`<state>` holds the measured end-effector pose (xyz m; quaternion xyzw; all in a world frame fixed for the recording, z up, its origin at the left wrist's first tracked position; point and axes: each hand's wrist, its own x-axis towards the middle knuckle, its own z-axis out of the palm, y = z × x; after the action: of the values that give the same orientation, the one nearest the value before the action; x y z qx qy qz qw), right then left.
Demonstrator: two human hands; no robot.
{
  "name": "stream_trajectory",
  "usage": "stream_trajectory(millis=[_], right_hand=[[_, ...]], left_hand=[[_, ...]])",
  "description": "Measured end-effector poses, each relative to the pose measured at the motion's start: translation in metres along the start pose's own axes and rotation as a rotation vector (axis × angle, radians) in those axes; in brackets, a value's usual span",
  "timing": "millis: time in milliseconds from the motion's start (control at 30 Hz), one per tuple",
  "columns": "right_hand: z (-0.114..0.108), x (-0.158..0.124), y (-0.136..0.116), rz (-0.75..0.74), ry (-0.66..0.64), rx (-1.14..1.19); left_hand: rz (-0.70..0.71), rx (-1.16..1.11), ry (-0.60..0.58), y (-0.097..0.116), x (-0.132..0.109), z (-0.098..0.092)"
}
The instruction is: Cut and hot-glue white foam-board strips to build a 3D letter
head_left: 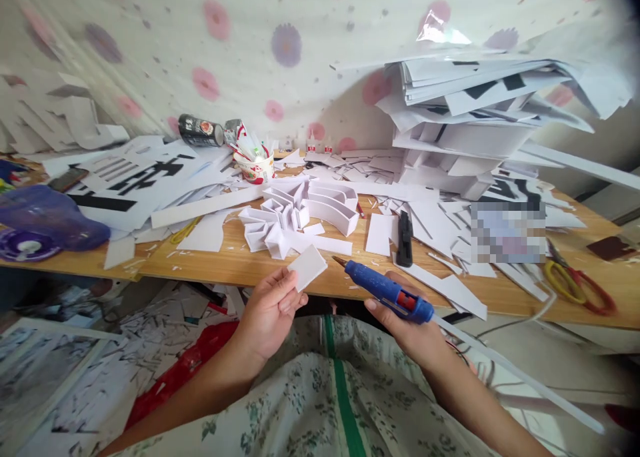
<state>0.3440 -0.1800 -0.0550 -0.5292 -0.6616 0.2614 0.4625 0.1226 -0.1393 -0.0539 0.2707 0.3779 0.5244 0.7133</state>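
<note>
Between the thumb and fingers of my left hand [273, 307] is a small white foam-board piece [308, 268], held above the table's front edge. My right hand [410, 327] grips a blue hot glue gun [387, 290]. Its metal tip points left, close to the foam-board piece but apart from it. A long translucent glue stick [520, 377] sticks out of the gun's back end. Just beyond my hands, a white shape built of thin upright strips [300, 210] stands on the wooden table [240, 268]. A black box cutter [405, 238] lies to its right.
Scissors with yellow and red handles [580, 287] lie at the right edge. White sheets and built pieces are stacked [465, 123] at the back right. A paper tub [255, 167] and a black can [201, 131] are at the back. Scraps [200, 350] cover the floor at left.
</note>
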Motion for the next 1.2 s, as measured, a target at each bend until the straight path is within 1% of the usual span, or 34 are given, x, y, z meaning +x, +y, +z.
stream_trajectory(millis=[67,167,200,267,300,367,467,567,733,833,967,1200], right_hand=[[0.004,0.0,0.007,0.033,0.02,0.048],[0.012,0.003,0.019,0.111,0.052,0.187],[0.015,0.005,0.022,0.15,0.072,0.238],[0.019,0.007,0.029,0.22,0.104,0.316],[0.02,0.008,0.032,0.239,0.111,0.329],[0.021,0.011,0.037,0.209,0.105,0.309],[0.02,0.013,0.04,0.073,0.078,0.229],[0.016,0.013,0.039,-0.023,0.035,0.2],[0.011,0.011,0.04,-0.074,-0.044,0.168],[0.012,0.01,0.043,-0.112,-0.036,0.16],[0.015,0.01,0.046,-0.125,-0.026,0.155],[0.013,0.01,0.047,-0.134,-0.047,0.156]], left_hand=[[0.12,0.21,0.037,0.018,0.004,-0.014],[0.348,0.608,0.128,0.057,0.012,-0.029],[0.418,0.777,0.148,0.07,0.015,-0.031],[0.501,1.147,0.155,0.095,0.022,-0.027],[0.521,1.306,0.151,0.104,0.026,-0.023],[0.513,1.572,0.126,0.116,0.036,-0.01],[0.422,1.875,0.068,0.119,0.054,0.009],[0.335,2.039,0.039,0.115,0.072,0.021],[0.206,2.213,0.038,0.112,0.09,0.029],[0.148,2.282,0.033,0.11,0.097,0.032],[0.1,2.358,0.002,0.107,0.104,0.037],[0.009,2.462,-0.117,0.106,0.113,0.046]])
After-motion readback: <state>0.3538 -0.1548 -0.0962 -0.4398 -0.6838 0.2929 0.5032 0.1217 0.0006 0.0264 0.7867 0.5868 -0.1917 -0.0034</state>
